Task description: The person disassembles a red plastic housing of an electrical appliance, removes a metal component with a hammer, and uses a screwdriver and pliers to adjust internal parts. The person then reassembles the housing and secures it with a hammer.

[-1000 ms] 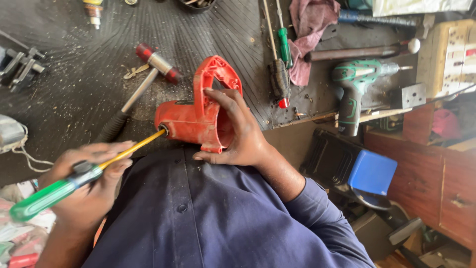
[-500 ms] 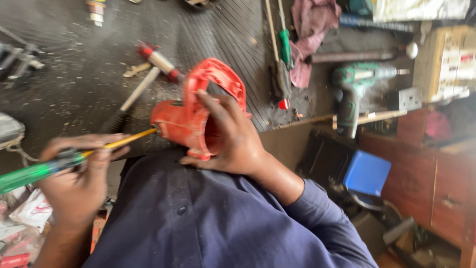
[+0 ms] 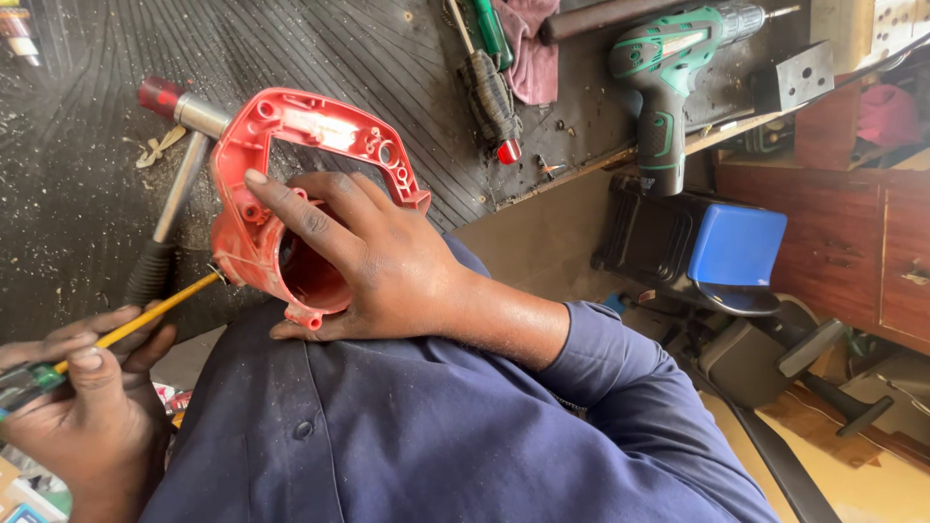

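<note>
A person in a dark blue work shirt point(image 3: 417, 436) steadies a red plastic tool housing point(image 3: 291, 184) against the chest, at the edge of a black ribbed mat point(image 3: 368, 58). The right hand point(image 3: 387, 261) wraps over the housing's round opening, fingers spread and gripping its body, index finger stretched up toward the handle loop. The left hand point(image 3: 82, 407), low at the frame's edge, closes around the green handle of a screwdriver point(image 3: 126, 324), whose yellow shaft runs up to the housing's side, its tip touching the red shell. Behind the housing lies a hammer point(image 3: 179, 165) with a red-capped head. Farther along the bench rest a green cordless drill point(image 3: 668, 68), a pink rag point(image 3: 533, 48) and another green-handled screwdriver point(image 3: 489, 29).
</note>
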Available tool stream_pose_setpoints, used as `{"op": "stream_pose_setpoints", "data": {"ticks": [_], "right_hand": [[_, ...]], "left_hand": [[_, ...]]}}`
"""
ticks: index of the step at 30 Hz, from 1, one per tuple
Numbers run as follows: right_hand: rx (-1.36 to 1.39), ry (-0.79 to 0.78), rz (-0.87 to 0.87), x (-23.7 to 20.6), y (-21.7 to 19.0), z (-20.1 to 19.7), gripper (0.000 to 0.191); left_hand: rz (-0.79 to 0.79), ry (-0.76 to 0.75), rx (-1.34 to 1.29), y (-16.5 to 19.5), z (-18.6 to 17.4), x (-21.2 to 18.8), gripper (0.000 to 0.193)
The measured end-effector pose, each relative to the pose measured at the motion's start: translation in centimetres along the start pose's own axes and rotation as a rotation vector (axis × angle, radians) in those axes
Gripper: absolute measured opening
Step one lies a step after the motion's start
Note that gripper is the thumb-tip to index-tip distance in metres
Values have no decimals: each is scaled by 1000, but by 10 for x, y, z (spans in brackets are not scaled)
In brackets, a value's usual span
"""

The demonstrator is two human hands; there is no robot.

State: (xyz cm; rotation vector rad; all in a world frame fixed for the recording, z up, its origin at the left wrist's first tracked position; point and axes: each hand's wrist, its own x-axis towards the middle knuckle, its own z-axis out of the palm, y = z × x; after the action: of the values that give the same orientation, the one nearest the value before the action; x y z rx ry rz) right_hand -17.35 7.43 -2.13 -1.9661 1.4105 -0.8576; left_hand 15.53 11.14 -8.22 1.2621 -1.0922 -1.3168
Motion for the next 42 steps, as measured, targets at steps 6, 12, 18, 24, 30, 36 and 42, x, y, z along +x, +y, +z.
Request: {"op": "stream_pose_setpoints", "data": {"ticks": [6, 12, 18, 24, 30, 36, 42], "right_hand": [[13, 14, -17, 1, 1, -3, 119], [0, -4, -9, 1, 3, -3, 116], [0, -4, -11, 1, 3, -3, 119], [7, -8, -16, -1, 2, -4, 118], [12, -3, -40, -2, 4, -3, 118], [2, 3, -61, -3, 4, -2, 117], [6, 3, -62, -4, 4, -2, 116]], "left_hand": [[38, -8, -36, 4, 1, -2, 34], [-24, 12, -65, 7, 2, -1, 27], [-54, 7, -61, 14, 3, 4, 25], [-118, 72, -125, 14, 12, 2, 25], [-136, 57, -85, 18, 10, 4, 23], [-223, 93, -165, 25, 15, 7, 20], [-254, 162, -109, 36, 26, 5, 23]]}}
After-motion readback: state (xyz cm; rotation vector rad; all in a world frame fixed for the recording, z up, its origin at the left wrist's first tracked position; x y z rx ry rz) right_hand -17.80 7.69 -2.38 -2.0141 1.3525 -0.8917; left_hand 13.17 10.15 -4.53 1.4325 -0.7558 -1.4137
